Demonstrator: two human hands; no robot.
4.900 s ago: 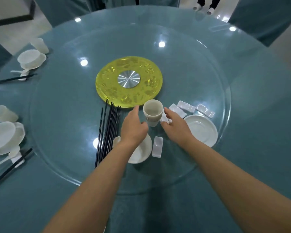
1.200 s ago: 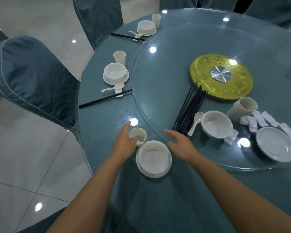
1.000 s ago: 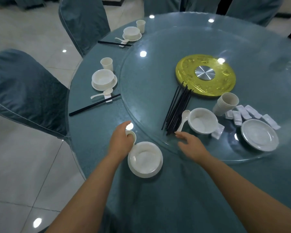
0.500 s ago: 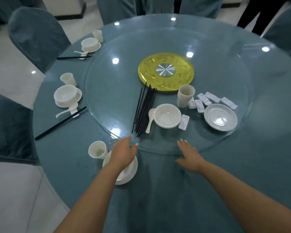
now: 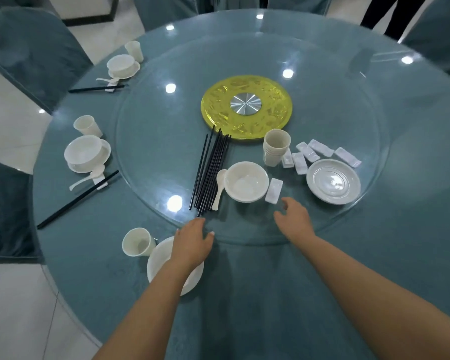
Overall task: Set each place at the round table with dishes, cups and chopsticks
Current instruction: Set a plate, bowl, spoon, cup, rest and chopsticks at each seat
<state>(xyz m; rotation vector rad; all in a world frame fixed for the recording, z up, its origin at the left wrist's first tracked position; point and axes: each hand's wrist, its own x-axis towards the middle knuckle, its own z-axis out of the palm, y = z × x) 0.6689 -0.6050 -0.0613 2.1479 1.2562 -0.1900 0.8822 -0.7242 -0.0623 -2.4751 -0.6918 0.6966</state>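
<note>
Head view: chopsticks (image 5: 210,172) lengthwise, near-to-far.

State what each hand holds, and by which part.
Nothing is held: the left hand hovers open over the bowl, the right hand open near the turntable.

Single head view, steeply down (wide-angle) over round table (image 5: 322,294).

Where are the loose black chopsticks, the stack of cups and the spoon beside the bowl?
Black chopsticks (image 5: 210,172), head view, mid-bundle.
Stack of cups (image 5: 275,149), head view, outer wall.
Spoon (image 5: 220,178), head view, its bowl end.
</note>
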